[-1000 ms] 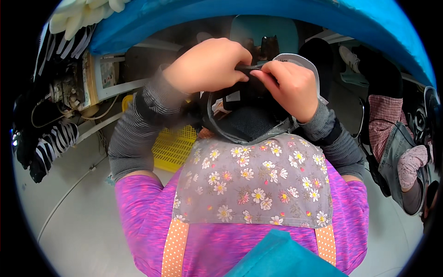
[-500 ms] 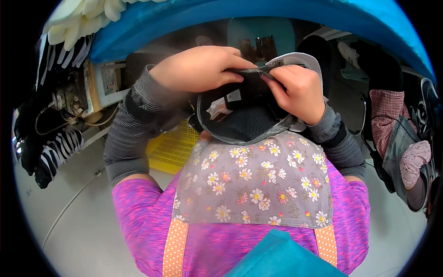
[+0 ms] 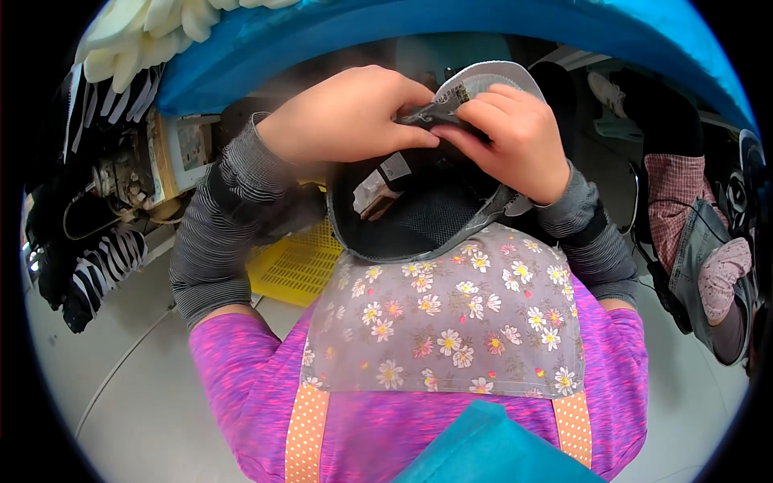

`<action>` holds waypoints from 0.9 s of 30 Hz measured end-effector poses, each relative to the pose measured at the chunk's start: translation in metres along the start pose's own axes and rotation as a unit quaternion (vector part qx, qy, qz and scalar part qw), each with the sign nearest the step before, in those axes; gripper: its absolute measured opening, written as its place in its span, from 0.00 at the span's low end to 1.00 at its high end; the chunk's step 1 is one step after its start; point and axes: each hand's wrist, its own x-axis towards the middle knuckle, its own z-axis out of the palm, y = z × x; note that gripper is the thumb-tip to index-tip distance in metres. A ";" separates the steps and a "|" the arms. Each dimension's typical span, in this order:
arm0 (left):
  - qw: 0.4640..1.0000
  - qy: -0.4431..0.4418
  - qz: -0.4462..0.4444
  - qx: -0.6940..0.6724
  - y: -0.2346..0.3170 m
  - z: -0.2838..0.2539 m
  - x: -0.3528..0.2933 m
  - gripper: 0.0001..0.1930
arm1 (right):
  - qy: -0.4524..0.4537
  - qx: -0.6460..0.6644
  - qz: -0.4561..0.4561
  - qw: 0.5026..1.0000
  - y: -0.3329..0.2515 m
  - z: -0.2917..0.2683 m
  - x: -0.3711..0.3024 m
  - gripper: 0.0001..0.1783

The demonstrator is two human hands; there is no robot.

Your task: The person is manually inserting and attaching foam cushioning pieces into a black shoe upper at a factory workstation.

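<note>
In front of my chest is a black mesh cap (image 3: 427, 221), its hollow inside facing up toward me. A pale grey brim (image 3: 511, 74) curves up at its far right side. My left hand (image 3: 346, 113) is closed, thumb and fingers pinching the cap's far rim. Right beside it, my right hand (image 3: 515, 145) grips the same rim near the brim, fingers bent and thumb pressed against the edge. The two thumbs almost meet. Inside the cap are a white label (image 3: 395, 166) and a crinkled clear patch (image 3: 372, 195). The near rim rests against my flowered apron (image 3: 451, 322).
A blue-covered surface (image 3: 338, 60) arcs across the far side, with pale foam-like pieces (image 3: 153, 28) at its left. A yellow basket (image 3: 290, 266) sits below my left forearm. Black-and-white striped strips (image 3: 105, 270) hang at left. Another person's legs (image 3: 676, 189) are at right.
The cap has tilted and shifted slightly left and nearer, showing more of the brim's inner side. Both hands keep their hold on the rim; my right fingers have moved up toward the brim.
</note>
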 end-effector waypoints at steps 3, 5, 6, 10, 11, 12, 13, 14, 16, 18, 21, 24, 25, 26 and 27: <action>1.000 0.022 0.012 -0.009 -0.015 0.005 -0.003 0.13 | -0.025 -0.025 -0.076 0.996 0.008 -0.019 0.005 0.12; 0.999 0.040 0.017 -0.026 -0.026 0.011 -0.005 0.12 | -0.039 -0.040 -0.075 0.996 0.012 -0.018 -0.003 0.12; 0.997 0.046 0.014 -0.053 -0.029 0.014 -0.004 0.12 | -0.053 -0.057 -0.072 0.994 0.013 -0.017 -0.007 0.13; 0.986 0.029 -0.023 -0.166 -0.026 0.016 -0.003 0.12 | -0.043 -0.085 -0.043 0.995 0.013 -0.018 -0.011 0.12; 0.986 0.025 -0.022 -0.164 -0.025 0.017 -0.004 0.12 | -0.018 -0.095 -0.035 0.995 0.014 -0.018 -0.008 0.12; 0.986 0.028 -0.011 -0.165 -0.025 0.019 -0.005 0.12 | -0.015 -0.096 -0.032 0.995 0.016 -0.015 -0.008 0.12; 0.986 0.032 0.000 -0.165 -0.025 0.019 -0.006 0.12 | 0.000 -0.090 0.000 0.996 0.018 -0.013 -0.008 0.12; 0.986 0.030 0.001 -0.163 -0.024 0.019 -0.007 0.12 | 0.016 -0.084 0.031 0.996 0.018 -0.011 -0.008 0.13; 0.990 0.042 0.022 -0.131 -0.024 0.019 -0.010 0.12 | 0.030 -0.070 0.042 0.996 0.016 -0.012 -0.004 0.14; 0.990 0.046 0.029 -0.126 -0.026 0.020 -0.013 0.12 | 0.044 -0.055 0.055 0.996 0.015 -0.013 -0.001 0.14; 0.993 0.045 0.041 -0.100 -0.017 0.014 -0.016 0.13 | 0.063 -0.032 0.028 0.997 0.014 -0.012 0.003 0.15; 0.993 0.031 -0.004 -0.118 -0.002 0.010 -0.018 0.13 | 0.043 -0.035 -0.011 0.998 0.007 -0.012 0.006 0.14; 0.996 0.065 0.003 -0.066 0.002 0.011 -0.018 0.12 | 0.034 -0.035 -0.028 0.998 0.003 -0.015 0.008 0.14; 0.995 0.099 0.010 -0.015 0.004 0.013 -0.019 0.13 | 0.025 -0.035 -0.044 0.998 0.000 -0.017 0.010 0.13; 0.995 0.100 0.008 -0.011 0.006 0.013 -0.019 0.13 | 0.040 -0.036 -0.054 0.997 -0.001 -0.017 0.010 0.14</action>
